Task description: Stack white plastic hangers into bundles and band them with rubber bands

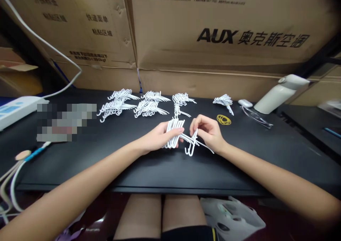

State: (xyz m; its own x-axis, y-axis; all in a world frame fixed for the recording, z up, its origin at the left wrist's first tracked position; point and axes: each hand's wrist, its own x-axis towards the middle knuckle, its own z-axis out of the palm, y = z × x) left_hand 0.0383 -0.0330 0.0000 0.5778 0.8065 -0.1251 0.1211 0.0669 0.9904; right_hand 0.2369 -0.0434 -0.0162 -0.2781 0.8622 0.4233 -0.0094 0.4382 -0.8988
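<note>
My left hand (159, 137) is closed round a bundle of white wire hooks (174, 134), its thumb lying across them. Long thin ends of the bundle stick out to the right. Just beside it, my right hand (209, 130) pinches a single white wire hook (192, 146), whose curved end hangs down over those ends. Farther back on the black table (149, 170) lie several piles of the same hooks: a left pile (118, 104), a middle pile (150, 104), a right pile (182, 99) and a smaller heap (224, 101). My fingers partly hide the held hooks.
Yellow rubber bands (223, 119) lie right of my right hand. Beyond are glasses (256, 117), a white case (245, 103) and a tilted white bottle (279, 94). A power strip (21, 107) stands at left. Large cardboard boxes (170, 56) wall off the back.
</note>
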